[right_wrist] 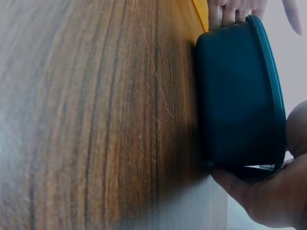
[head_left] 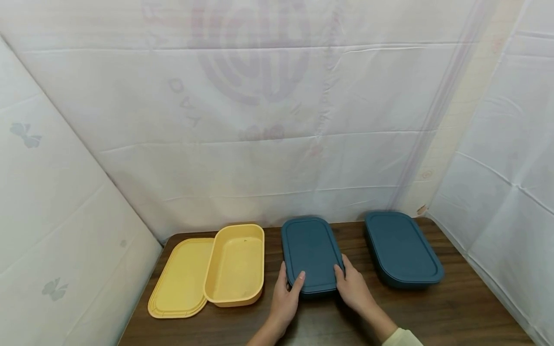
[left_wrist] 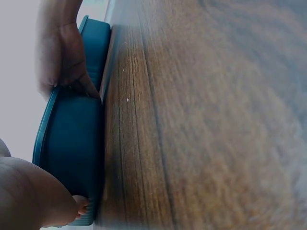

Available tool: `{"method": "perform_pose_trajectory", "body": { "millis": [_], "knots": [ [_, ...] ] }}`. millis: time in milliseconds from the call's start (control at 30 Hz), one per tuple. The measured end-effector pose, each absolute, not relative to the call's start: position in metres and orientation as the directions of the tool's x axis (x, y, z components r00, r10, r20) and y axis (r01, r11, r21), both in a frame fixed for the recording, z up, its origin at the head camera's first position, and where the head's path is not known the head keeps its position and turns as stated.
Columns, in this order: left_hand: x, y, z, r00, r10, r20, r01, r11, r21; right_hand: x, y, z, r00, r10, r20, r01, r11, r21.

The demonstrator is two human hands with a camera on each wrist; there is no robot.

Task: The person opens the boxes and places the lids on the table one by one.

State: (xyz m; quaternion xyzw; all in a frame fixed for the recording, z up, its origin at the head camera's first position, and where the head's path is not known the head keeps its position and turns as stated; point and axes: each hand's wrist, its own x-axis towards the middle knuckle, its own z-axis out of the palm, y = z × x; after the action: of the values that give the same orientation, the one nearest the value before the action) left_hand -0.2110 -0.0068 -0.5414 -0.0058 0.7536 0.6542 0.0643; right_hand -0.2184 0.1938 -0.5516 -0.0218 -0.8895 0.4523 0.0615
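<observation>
A dark blue lidded food container [head_left: 310, 252] stands on the wooden table in the middle of the head view, its lid seated on top. My left hand [head_left: 285, 299] grips its left side near the front corner, thumb over the lid edge. On the opposite side, my right hand [head_left: 354, 287] holds it the same way, thumb on the lid. In the left wrist view the container's wall [left_wrist: 72, 134] rises from the tabletop between both hands. The right wrist view shows right-hand fingers [right_wrist: 235, 184] low against its side, by the base.
An uncovered yellow container [head_left: 235, 264] stands to the left, overlapping a yellow lid [head_left: 179, 278] lying flat beside it. To the right is a second blue lidded container [head_left: 404, 247]. White sheeting [head_left: 259, 168] hangs behind the table [head_left: 472, 307] and along both sides.
</observation>
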Motion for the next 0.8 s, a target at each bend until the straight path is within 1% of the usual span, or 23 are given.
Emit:
{"method": "perform_pose_trajectory", "body": {
  "millis": [367,800],
  "knots": [
    [-0.2091,-0.007,-0.5423,-0.994,0.075,-0.074,-0.061,0.155,0.986,-0.2173,0.1944,-0.5489,-0.993,0.099,0.07,-0.001,0.574,-0.819],
    [-0.2086,-0.006,-0.5425,-0.993,0.076,-0.093,-0.079,0.166,0.983,-0.2174,0.1942,-0.5509,-0.991,0.112,0.07,0.006,0.565,-0.825]
  ]
}}
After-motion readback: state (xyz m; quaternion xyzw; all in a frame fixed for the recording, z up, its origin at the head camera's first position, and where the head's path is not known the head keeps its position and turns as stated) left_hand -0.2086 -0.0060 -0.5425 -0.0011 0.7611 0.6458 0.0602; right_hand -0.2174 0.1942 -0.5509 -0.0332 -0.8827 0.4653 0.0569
